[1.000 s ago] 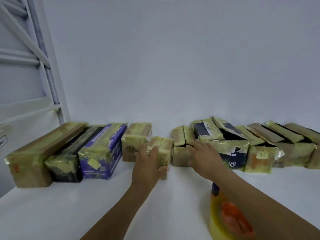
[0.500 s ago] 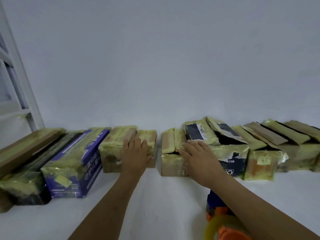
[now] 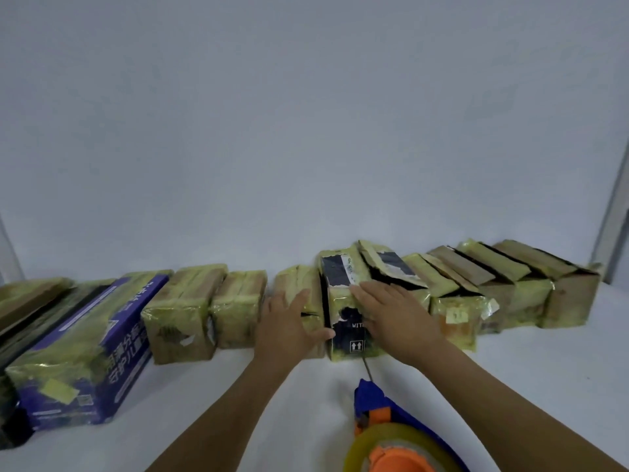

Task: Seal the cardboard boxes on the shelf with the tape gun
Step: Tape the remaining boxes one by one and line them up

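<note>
The right hand [image 3: 394, 318] lies flat, fingers straight and close together, on a dark-printed box [image 3: 352, 337]. Just left of it, the left hand [image 3: 287, 323] presses open-palmed on a small taped box [image 3: 294, 281]. Below the right wrist, the tape gun [image 3: 372, 401] lies on the shelf [image 3: 544, 369].

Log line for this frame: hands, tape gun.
left hand: flat on small tan box | right hand: flat on dark printed box | tape gun: lying on shelf, unheld

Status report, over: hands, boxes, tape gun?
Left hand open, flat on small taped box. Right hand open on black-printed box, flaps gaping. Tape gun lying on shelf, unheld. Nothing in the way.
</note>
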